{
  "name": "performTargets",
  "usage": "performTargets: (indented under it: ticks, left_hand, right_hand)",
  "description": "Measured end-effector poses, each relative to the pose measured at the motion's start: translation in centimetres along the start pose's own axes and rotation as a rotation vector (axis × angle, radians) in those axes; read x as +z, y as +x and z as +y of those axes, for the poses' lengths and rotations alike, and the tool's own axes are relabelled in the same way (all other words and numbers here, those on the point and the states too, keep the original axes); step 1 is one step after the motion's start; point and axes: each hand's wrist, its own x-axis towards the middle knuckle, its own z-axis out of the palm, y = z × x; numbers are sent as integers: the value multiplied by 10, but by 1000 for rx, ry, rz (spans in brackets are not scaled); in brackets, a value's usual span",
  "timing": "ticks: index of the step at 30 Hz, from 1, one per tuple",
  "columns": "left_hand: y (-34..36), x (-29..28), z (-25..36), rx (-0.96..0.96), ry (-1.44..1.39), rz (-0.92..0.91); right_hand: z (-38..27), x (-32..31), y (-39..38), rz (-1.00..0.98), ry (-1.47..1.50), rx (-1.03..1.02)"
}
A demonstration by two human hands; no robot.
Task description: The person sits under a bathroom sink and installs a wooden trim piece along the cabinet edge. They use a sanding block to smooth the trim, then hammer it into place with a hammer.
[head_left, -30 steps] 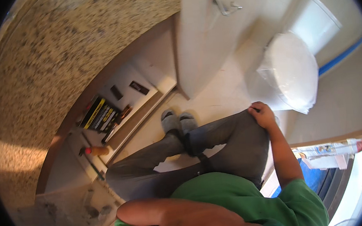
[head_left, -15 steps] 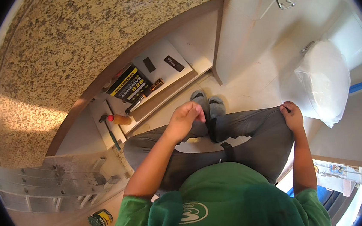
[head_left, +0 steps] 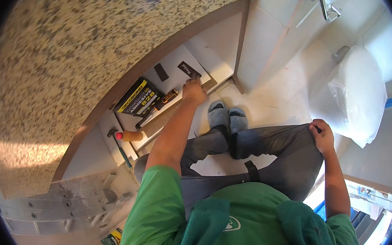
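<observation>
Under the speckled stone counter at upper centre, your left hand [head_left: 194, 91], grip hidden, could knock the small black piece [head_left: 188, 69] off the shelf [head_left: 174, 84], while your right hand [head_left: 322, 135] pinches trouser fabric

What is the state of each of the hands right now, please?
Left hand: reaching to the shelf, at a small dark flat piece; whether it grips cannot be told.
Right hand: closed on the grey trouser knee.

The granite counter [head_left: 82, 53] overhangs the shelf [head_left: 174, 84], leaving only a low frontal gap.
</observation>
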Motion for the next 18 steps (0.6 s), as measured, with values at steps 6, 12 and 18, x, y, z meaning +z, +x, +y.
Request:
performTargets:
  ticks: [6, 12, 18]
  left_hand:
    - [24, 35, -18, -5, 290, 25]
    - [20, 48, -33, 186, 303, 218]
    - [25, 41, -39, 349, 354, 443]
  right_hand:
    - [-2, -1, 5, 0, 15, 48]
    - [-7, -1, 10, -7, -3, 52]
    - [-9, -1, 9, 10, -3, 39]
